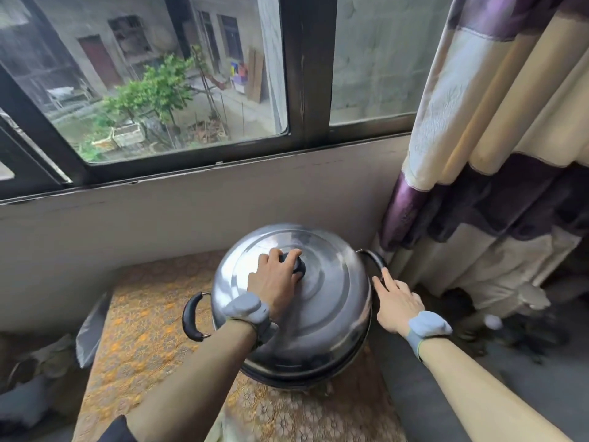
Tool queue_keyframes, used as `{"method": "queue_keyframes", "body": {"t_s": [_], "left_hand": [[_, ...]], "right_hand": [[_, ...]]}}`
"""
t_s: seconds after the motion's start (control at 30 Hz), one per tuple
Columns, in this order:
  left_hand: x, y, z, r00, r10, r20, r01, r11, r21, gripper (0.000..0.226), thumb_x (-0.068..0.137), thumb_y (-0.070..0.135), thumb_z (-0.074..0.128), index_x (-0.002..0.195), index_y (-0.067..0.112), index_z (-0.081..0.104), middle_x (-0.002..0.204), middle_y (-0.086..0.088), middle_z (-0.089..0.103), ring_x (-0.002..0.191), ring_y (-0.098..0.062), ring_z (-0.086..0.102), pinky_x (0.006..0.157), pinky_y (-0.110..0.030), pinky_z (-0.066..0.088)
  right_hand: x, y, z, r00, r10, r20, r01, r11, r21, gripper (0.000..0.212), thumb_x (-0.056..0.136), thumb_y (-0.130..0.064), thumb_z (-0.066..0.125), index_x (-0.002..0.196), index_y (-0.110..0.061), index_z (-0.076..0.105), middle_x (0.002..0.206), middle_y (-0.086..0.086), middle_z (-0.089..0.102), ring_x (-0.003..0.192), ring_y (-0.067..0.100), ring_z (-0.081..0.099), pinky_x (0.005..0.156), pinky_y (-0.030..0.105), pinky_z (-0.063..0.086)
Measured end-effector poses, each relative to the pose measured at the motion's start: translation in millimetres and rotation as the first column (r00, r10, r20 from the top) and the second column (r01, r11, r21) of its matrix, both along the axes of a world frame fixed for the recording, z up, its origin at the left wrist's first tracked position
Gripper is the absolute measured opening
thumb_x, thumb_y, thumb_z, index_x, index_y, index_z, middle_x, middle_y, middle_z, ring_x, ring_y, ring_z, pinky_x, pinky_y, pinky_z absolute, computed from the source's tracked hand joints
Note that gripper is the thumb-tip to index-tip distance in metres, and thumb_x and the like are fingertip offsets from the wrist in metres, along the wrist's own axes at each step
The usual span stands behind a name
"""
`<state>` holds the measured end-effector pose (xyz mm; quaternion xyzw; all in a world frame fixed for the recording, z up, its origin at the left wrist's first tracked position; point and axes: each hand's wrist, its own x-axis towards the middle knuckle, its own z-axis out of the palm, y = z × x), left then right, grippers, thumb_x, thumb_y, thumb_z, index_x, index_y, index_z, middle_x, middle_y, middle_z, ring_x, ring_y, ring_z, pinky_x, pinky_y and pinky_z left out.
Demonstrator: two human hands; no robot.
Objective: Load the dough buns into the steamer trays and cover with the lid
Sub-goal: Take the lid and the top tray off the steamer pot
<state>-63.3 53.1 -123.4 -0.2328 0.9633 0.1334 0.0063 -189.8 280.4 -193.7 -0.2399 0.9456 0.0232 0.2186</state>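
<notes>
Gripping the black knob at the crown of the lid, the left hand is curling its fingers closed around it, which is the only cool, central handle for lifting or seating the dome square. The lid is sitting on the steamer pot, rim looking flush all round, so the cover step is reading as done or being checked.

The right hand is lying open and fairly flat against the lid's right edge, fingers extended toward the pot's right side handle, holding nothing. Probably bracing the pot so it isn't sliding on the patterned cloth while the lid is being settled. The left side handle is sitting free on the opposite side of the lid.

Buns and trays aren't showing; anything loaded is hiding under the lid, so can't confirm the count.

The curtain is hanging just right of the lid, close to the right handle. That's a snag and heat risk. The window is sitting behind the lid.
</notes>
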Motion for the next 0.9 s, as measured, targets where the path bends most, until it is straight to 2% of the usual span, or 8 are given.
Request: {"method": "queue_keyframes", "body": {"t_s": [0.13,0.27,0.4,0.63,0.7,0.9], "left_hand": [[0.2,-0.2,4.5,1.000,-0.005,-0.013,0.005,0.999,0.041,0.040,0.097,0.037,0.049,0.135,0.031,0.038,0.127,-0.008,0.040,0.118,-0.029,0.037,0.081,-0.048,0.052],[3.3,-6.4,20.9,0.998,0.011,-0.068,-0.005,0.996,0.089,0.040,0.097,0.032,0.051,0.135,0.028,0.042,0.125,-0.009,0.041,0.119,-0.029,0.037,0.088,-0.042,0.048],[10.4,-30.6,56.4,0.980,0.036,-0.197,-0.020,0.997,0.079,0.043,0.096,0.031,0.051,0.139,0.027,0.043,0.125,-0.011,0.043,0.116,-0.031,0.039,0.096,-0.041,0.042],[67.4,-114.9,109.6,0.919,0.134,-0.370,-0.127,0.991,0.043,0.040,0.090,0.030,0.059,0.127,0.026,0.047,0.107,-0.014,0.052,0.100,-0.034,0.051,0.083,-0.041,0.048],[87.0,-139.1,114.4,0.913,0.159,-0.377,-0.167,0.986,0.010,0.039,0.090,0.027,0.060,0.127,0.022,0.049,0.103,-0.016,0.054,0.096,-0.034,0.053,0.081,-0.038,0.045],[172.5,-214.1,106.8,0.891,0.339,-0.302,-0.371,0.927,-0.056,0.043,0.091,0.028,0.061,0.132,0.022,0.049,0.111,-0.023,0.052,0.107,-0.041,0.049,0.089,-0.044,0.044]], "right_hand": [[-1.4,6.2,4.4,0.999,0.012,0.041,-0.013,1.000,0.019,0.082,0.088,-0.014,0.047,0.158,-0.031,0.007,0.165,-0.008,-0.012,0.148,0.022,0.015,0.112,0.040,0.031],[-10.1,-2.3,27.3,0.997,0.011,0.082,-0.016,0.998,0.056,0.076,0.089,-0.019,0.047,0.157,-0.033,0.015,0.166,-0.006,-0.001,0.149,0.024,0.012,0.113,0.046,0.029],[-11.1,-19.5,51.0,0.999,-0.031,0.034,0.031,0.999,-0.010,0.068,0.092,-0.025,0.048,0.155,-0.028,0.021,0.166,-0.005,0.005,0.149,0.026,0.014,0.113,0.048,0.029],[23.4,-98.7,84.7,0.995,0.082,-0.061,-0.091,0.983,-0.162,0.065,0.092,-0.020,0.041,0.155,-0.025,0.023,0.166,-0.004,0.008,0.149,0.025,0.014,0.114,0.046,0.028],[36.0,-118.8,91.0,0.990,0.122,-0.068,-0.133,0.972,-0.192,0.062,0.093,-0.022,0.041,0.153,-0.024,0.025,0.166,-0.003,0.009,0.149,0.026,0.014,0.115,0.047,0.029],[84.9,-190.0,91.0,0.957,0.286,-0.042,-0.288,0.932,-0.221,0.061,0.095,-0.036,0.045,0.152,-0.026,0.028,0.166,-0.001,0.011,0.149,0.027,0.014,0.115,0.046,0.028]]}}
